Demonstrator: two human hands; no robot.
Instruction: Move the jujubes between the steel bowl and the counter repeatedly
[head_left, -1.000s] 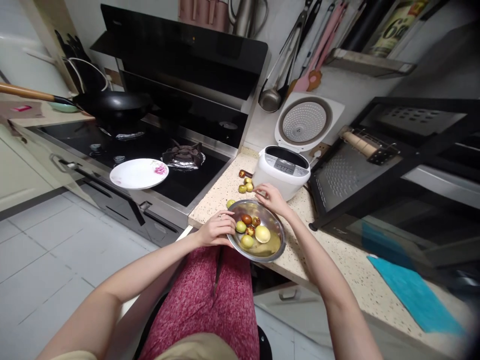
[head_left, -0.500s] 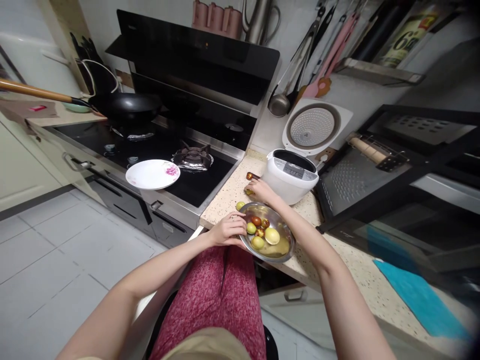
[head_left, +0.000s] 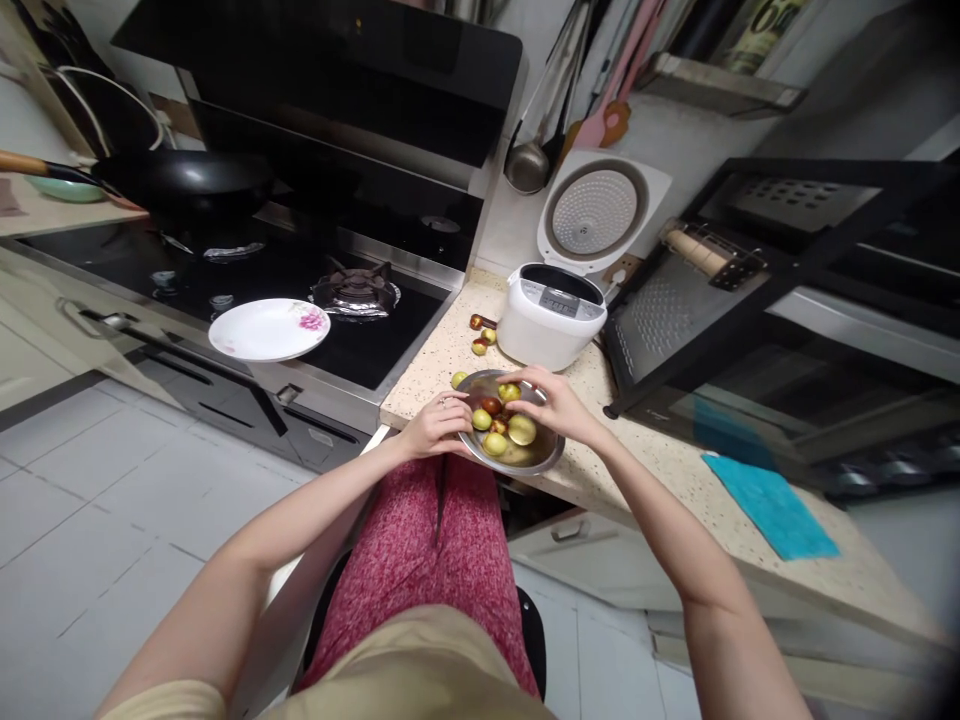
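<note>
- Nearest the camera, red patterned trousers point(head_left: 442, 560) fill the lower middle; the person's legs below the knee are cut off by the frame edge.
- The left hand point(head_left: 435, 425) grips the near-left rim of the metal bowl point(head_left: 536, 462), fingers curled over the edge; the fingertips inside the rim are hard to make out.
- The bowl sits at the very front edge of the speckled surface point(head_left: 660, 480), its near rim overhanging slightly above the lap.
- The right hand point(head_left: 551, 405) hovers over the far-right side of the bowl, fingers pinching a small green fruit point(head_left: 510, 392); the palm hides part of the rim.
- Inside the bowl lie several green and reddish-brown fruits point(head_left: 499, 430) in shallow liquid; their exact number cannot be told.
- One green fruit point(head_left: 458, 379) rests on the surface just left of the bowl, close to the edge by the stove.
- To the right, the surface lies open up to a blue cloth point(head_left: 769, 505).
- Further back, a few loose fruits point(head_left: 480, 335) lie beside the white rice cooker point(head_left: 551, 325), lid raised.
- Left, a white plate point(head_left: 268, 330) sits on the stove's front edge; the black pan point(head_left: 184, 180) behind has its handle cut off by the frame.
</note>
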